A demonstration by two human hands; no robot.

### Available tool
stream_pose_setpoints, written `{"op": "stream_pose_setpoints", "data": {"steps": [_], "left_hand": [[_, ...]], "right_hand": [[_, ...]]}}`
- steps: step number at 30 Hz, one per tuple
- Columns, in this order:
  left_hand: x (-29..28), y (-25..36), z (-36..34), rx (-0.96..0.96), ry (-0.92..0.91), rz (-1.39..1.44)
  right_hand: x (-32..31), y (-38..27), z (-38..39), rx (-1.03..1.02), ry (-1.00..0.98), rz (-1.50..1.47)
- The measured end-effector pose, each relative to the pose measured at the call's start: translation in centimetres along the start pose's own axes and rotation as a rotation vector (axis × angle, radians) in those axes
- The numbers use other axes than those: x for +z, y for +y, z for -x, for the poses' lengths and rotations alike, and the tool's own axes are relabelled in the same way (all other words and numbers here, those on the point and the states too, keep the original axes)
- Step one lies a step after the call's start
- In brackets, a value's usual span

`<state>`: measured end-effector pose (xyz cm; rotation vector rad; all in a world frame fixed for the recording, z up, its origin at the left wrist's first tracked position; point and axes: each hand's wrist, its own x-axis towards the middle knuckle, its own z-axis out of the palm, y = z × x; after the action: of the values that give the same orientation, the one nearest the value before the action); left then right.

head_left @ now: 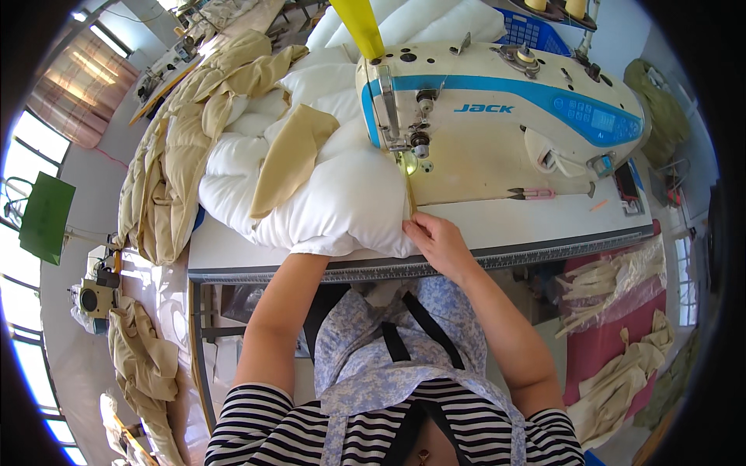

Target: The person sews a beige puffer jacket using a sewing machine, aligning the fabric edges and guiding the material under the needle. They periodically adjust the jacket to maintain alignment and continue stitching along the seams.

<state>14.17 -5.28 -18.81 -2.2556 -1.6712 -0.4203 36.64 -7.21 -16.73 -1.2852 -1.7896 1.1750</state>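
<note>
A white puffy padded garment piece [334,194] lies bunched on the sewing machine table, left of the needle. A beige fabric panel [295,159] rests on top of it. My right hand [439,242] is closed, thumb and fingers pinching the near end of a narrow beige fabric edge [410,194]. That edge runs from my fingertips up to the lit needle area of the sewing machine [497,109]. My left forearm [284,318] reaches under the white padding at the table's front edge, so my left hand and its fingers are hidden.
Pink-handled thread snips [532,193] and a dark phone-like object [628,186] lie on the right of the table. A ruler strip [497,259] follows the front edge. Beige padded garments [175,155] hang over the left side. A blue crate [536,33] stands behind the machine.
</note>
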Motion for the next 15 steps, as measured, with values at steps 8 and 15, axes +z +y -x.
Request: {"op": "stream_pose_setpoints", "data": {"steps": [8,15], "left_hand": [[0.8,-0.5,-0.1,0.003,0.013,-0.003],[1.2,-0.2,-0.2,0.004,0.023,-0.009]], "right_hand": [[0.2,0.1,0.1,-0.011,0.016,0.005],[0.3,0.1,0.1,-0.006,0.016,0.042]]}}
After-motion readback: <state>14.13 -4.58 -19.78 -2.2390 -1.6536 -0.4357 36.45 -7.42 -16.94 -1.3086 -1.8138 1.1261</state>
